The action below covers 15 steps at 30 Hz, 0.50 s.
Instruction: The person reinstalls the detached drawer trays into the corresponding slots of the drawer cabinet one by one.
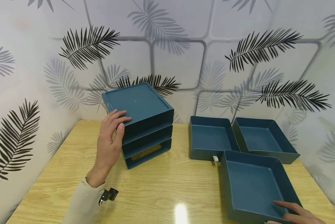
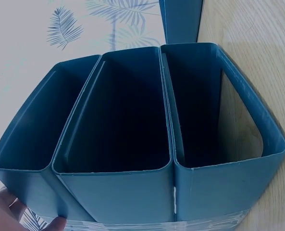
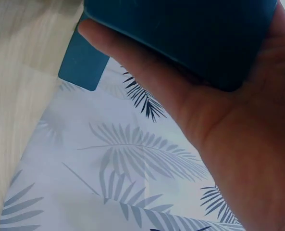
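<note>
A dark blue desktop organizer (image 1: pixel 136 102) with several stacked open slots stands tilted in view on the left of the table. My left hand (image 1: pixel 110 137) rests on its near left corner, fingers lying on the top panel and thumb at the front edge. In the left wrist view the organizer's slots (image 2: pixel 113 110) face the camera, with some fingers (image 2: pixel 5 204) at lower left. At lower right my right hand (image 1: pixel 299 214) grips the near wall of a shallow blue drawer (image 1: pixel 251 183), fingers reaching inside. The right wrist view has the thumb (image 3: pixel 132 62) along the drawer's outside.
Behind the gripped drawer lie two more blue drawers, a left one (image 1: pixel 210 137) with a small white tab (image 1: pixel 215 158) and a right one (image 1: pixel 261 140). All rest on a wooden table (image 1: pixel 162 193) before a leaf-patterned backdrop (image 1: pixel 178 68). A black clip (image 1: pixel 110 195) sits at my left cuff.
</note>
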### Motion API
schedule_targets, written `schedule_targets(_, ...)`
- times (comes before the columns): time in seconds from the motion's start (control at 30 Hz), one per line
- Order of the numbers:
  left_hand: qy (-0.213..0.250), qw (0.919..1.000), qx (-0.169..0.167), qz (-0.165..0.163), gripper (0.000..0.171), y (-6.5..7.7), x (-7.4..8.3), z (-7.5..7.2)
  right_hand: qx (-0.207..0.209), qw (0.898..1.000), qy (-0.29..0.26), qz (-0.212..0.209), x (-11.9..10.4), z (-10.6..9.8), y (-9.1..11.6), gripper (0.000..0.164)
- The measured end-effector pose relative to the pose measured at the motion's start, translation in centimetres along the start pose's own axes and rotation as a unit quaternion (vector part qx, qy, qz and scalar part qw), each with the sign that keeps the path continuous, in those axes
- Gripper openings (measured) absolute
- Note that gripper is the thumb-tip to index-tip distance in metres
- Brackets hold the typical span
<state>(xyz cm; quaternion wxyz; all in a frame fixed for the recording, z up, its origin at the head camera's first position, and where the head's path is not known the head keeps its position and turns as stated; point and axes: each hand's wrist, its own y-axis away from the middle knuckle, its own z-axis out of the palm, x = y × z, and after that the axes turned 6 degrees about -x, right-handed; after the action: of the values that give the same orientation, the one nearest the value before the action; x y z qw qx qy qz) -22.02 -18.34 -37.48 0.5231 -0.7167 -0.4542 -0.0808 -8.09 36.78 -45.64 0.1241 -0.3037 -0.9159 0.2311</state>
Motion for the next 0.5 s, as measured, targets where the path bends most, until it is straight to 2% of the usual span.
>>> schedule_targets(0.03,0.002,1.0000,0.000,0.000,0.029,0.1,0.0,0.0,0.002,1.000,0.004,-0.031,0.2,-0.2,-0.1,0.040)
schedule_targets(0.13,0.006,1.0000,-0.004,0.001,0.029,0.2,0.0,0.2,-0.009,0.998,0.002,-0.061,0.6,-0.7,-0.3,0.039)
schedule_targets(0.2,0.008,1.0000,-0.005,0.002,0.029,0.2,-0.1,0.3,-0.022,0.999,-0.009,-0.043,0.5,-0.9,-0.4,0.023)
schedule_targets(0.27,0.006,1.0000,-0.005,0.003,0.029,0.1,-0.2,0.2,-0.031,0.998,-0.030,-0.036,0.4,-1.0,-0.6,0.018)
schedule_targets(0.4,0.003,1.0000,0.000,0.007,0.029,0.0,-0.3,0.0,-0.039,0.997,-0.070,0.004,-0.7,-1.2,-1.3,0.052)
schedule_targets(0.5,0.003,1.0000,-0.003,0.006,0.029,0.1,-0.3,-0.1,-0.036,0.996,-0.071,0.044,-1.9,-1.2,-1.9,0.064)
